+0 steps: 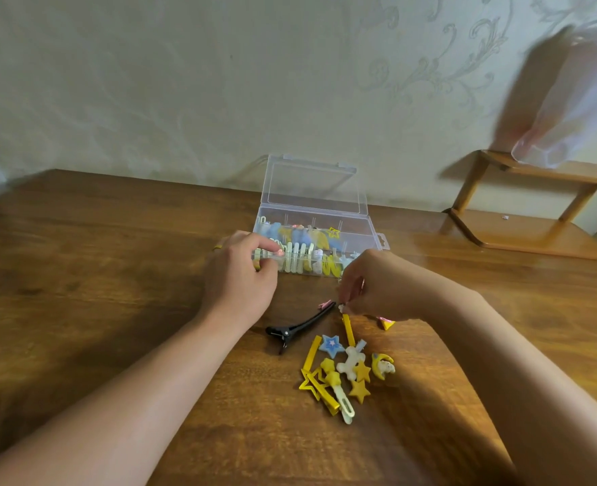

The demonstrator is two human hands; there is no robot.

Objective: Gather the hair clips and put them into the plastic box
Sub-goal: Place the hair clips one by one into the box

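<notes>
Under right hand (370,285) | tiny clip (341,307), blurred | box (370,228) front hidden

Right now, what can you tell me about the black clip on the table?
The black hair clip is a long, slim alligator-style clip, apparently plastic, with a hinged pinch end nearest the camera and its beak pointing away to the right. It lies flat on the wooden table, between the two hands, neither touching it. Its tip sits beside a small pink clip.
</notes>
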